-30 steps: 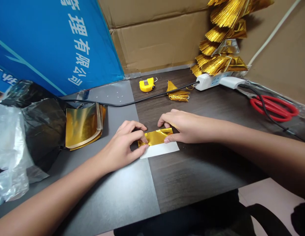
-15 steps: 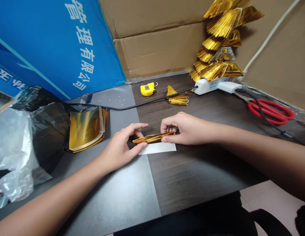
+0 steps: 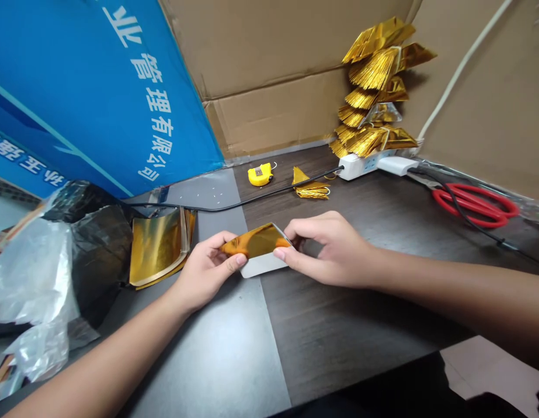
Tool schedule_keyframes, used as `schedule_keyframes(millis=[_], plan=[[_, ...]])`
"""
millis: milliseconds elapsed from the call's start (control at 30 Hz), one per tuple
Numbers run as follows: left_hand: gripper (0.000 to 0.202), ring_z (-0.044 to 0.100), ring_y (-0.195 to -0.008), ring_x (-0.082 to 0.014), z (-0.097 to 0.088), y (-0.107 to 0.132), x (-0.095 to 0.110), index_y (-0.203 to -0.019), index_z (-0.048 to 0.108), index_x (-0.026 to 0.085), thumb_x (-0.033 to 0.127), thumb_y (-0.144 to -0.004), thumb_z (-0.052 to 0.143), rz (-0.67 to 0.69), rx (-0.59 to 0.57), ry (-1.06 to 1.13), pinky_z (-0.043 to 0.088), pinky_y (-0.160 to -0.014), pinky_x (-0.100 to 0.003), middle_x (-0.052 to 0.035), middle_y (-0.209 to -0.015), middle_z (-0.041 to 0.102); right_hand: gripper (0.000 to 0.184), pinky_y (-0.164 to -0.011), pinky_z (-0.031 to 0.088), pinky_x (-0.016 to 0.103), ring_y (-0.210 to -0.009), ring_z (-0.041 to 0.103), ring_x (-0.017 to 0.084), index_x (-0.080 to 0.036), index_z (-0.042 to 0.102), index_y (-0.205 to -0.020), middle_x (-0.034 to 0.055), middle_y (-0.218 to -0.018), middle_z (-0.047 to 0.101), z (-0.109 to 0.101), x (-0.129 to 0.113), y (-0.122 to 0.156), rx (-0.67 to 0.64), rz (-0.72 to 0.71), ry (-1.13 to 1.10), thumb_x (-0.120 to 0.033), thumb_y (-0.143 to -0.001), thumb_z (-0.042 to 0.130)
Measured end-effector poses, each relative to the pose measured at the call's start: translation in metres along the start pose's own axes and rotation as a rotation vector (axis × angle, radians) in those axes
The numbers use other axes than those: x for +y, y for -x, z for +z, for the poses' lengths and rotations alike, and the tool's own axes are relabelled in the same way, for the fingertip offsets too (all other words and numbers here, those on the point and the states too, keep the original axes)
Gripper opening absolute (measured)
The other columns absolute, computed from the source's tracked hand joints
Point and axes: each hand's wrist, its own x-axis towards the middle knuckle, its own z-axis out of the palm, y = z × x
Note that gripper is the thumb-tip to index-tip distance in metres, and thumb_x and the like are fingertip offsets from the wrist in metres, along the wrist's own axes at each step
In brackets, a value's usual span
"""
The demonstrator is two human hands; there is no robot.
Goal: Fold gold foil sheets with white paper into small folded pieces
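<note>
1. Between the two hands, a strip of gold foil (image 3: 256, 242) sits folded against a white card (image 3: 263, 265). Both appear raised and tilted, though the view does not settle whether the card's lower edge touches the desk.
2. The left hand (image 3: 203, 270) holds a narrow pinch on the strip's left end, with the thumb in front and the fingers curled behind.
3. The right hand (image 3: 330, 249) holds the opposite end in a similar narrow pinch, its thumb pressing the foil's front and its other fingers arched behind the card.
4. The step in hand looks like working a fold, with the foil doubled against the card. The thin foil calls for even pressure from both hands, as it seems likely to crease wherever a finger presses hard.
5. Just below the hands, a grey mat (image 3: 217, 348) meets a dark wood-grain desk (image 3: 339, 331).
6. Left of the left hand lies a stack of gold foil sheets (image 3: 158, 247), with a black plastic bag (image 3: 99, 249) and a clear plastic bag (image 3: 34, 290) farther left.
7. Beyond the hands are a yellow tape measure (image 3: 259, 174) and a folded gold foil fan (image 3: 310, 186).
8. Right of the right hand lie red-handled scissors (image 3: 473, 206).
</note>
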Motion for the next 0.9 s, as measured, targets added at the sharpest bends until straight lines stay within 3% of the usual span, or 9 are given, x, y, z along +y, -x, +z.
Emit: schedule_keyframes(millis=[233, 667, 900], plan=[[0.04, 0.051, -0.065, -0.007, -0.0012, -0.0009, -0.0003, -0.08, 0.061, 0.012, 0.045, -0.077, 0.083, -0.006, -0.043, -0.027, 0.043, -0.059, -0.014, 0.001, -0.071, 0.056, 0.018, -0.052, 0.036, 0.019, -0.053, 0.049, 0.006, -0.014, 0.06, -0.074, -0.0035, -0.06, 0.057, 0.0035, -0.0062, 0.0052, 0.061, -0.056, 0.084, -0.018, -0.091, 0.063], [0.041, 0.051, -0.067, -0.0082, -0.004, 0.0001, -0.0011, -0.083, 0.064, 0.012, 0.049, -0.078, 0.08, -0.048, -0.092, -0.043, 0.043, -0.062, -0.016, -0.0001, -0.074, 0.057, 0.02, -0.053, 0.037, 0.02, -0.053, 0.049, 0.007, -0.017, 0.057, -0.072, -0.0036, -0.06, 0.057, 0.0035, -0.0068, 0.0055, 0.04, -0.017, 0.052, -0.018, -0.092, 0.059], [0.038, 0.052, -0.074, -0.0101, -0.0076, -0.0001, -0.0023, -0.082, 0.063, 0.013, 0.049, -0.083, 0.076, -0.015, -0.099, -0.092, 0.043, -0.068, -0.018, -0.0003, -0.078, 0.056, 0.026, -0.05, 0.031, 0.019, -0.05, 0.039, 0.005, -0.017, 0.051, -0.065, -0.006, -0.056, 0.049, -0.0001, -0.0069, 0.0036, 0.005, 0.032, 0.035, -0.017, -0.091, 0.059]])
